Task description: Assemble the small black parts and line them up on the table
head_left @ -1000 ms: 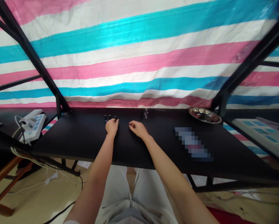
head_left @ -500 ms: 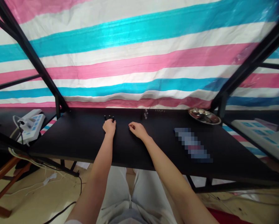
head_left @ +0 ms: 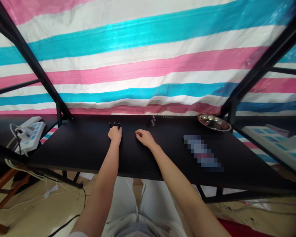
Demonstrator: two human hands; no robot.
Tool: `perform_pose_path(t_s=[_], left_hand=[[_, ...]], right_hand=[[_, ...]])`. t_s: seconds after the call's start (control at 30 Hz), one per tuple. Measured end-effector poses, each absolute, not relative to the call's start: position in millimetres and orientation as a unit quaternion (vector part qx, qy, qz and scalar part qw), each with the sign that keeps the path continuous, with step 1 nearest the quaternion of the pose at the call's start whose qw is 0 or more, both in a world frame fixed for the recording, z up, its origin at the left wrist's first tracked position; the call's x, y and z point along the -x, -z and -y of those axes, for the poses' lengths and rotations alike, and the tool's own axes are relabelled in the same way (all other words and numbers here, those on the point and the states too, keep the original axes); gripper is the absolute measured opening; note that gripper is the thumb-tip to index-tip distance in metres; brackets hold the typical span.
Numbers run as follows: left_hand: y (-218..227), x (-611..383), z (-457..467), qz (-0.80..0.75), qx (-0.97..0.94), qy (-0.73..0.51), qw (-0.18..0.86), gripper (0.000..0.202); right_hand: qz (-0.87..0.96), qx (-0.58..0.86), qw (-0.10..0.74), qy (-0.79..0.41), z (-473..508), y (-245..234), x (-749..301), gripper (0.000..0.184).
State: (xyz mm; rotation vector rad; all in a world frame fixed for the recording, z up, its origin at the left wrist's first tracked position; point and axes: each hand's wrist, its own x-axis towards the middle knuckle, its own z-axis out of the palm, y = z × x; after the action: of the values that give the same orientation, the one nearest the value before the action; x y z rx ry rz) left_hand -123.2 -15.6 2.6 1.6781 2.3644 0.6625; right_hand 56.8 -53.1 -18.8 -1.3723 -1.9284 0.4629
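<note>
Both my hands rest on a black table [head_left: 88, 148], out at arm's length. My left hand [head_left: 115, 134] lies knuckles up with its fingers curled, right behind a row of three small black upright pieces [head_left: 114, 124]. My right hand [head_left: 143, 136] sits a little to the right, fingers bent and pinched together; what they hold, if anything, is too small to see. Beyond the right hand stands a small cluster of clear pieces [head_left: 153, 121].
A round metal dish [head_left: 213, 122] sits at the table's back right, a blurred flat object [head_left: 202, 152] in front of it. A row of tiny dark pieces [head_left: 168, 117] lines the back edge. A white power strip [head_left: 30, 131] lies left. Black frame bars and a striped tarp stand behind.
My left hand has slid slightly forward and left toward the three black pieces. The view has shifted a little. My right hand has hardly moved.
</note>
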Motion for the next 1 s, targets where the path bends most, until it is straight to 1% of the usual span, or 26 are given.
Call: perform_pose_path(t_s=[0.13,0.27,0.47,0.57,0.67,0.73,0.83,1.0], left_hand=[[-3.3,121.5,15.0,-0.793,-0.561,-0.22,0.089,0.027],[-7.3,121.3,16.9,-0.797,-0.555,-0.219,0.096,0.028],[-12.6,114.9,30.5,-0.788,-0.572,-0.214,0.077,0.028],[-12.6,94.1,42.2,-0.712,-0.664,-0.225,0.041,0.031],[-9.5,64.2,51.4,-0.586,-0.776,-0.233,0.005,0.031],[-6.6,45.4,53.1,-0.543,-0.811,-0.217,-0.011,0.038],[-2.6,24.6,47.8,-0.519,-0.837,-0.172,-0.029,0.05],[0.1,6.4,29.2,-0.502,-0.851,-0.133,-0.078,0.058]], right_hand=[[0.737,0.526,0.39,-0.168,53.9,18.5,-58.0,0.02],[0.697,0.547,0.445,-0.133,55.6,15.0,-62.2,0.021],[0.548,0.619,0.557,-0.081,52.3,8.7,-76.6,0.024],[0.473,0.651,0.588,-0.083,47.5,8.7,-84.1,0.028],[0.447,0.696,0.555,-0.081,43.8,10.4,-88.8,0.028],[0.448,0.732,0.507,-0.081,42.7,11.9,-90.2,0.027],[0.462,0.761,0.449,-0.077,42.5,14.2,-90.4,0.025],[0.488,0.763,0.419,-0.067,42.6,15.8,-89.0,0.029]])
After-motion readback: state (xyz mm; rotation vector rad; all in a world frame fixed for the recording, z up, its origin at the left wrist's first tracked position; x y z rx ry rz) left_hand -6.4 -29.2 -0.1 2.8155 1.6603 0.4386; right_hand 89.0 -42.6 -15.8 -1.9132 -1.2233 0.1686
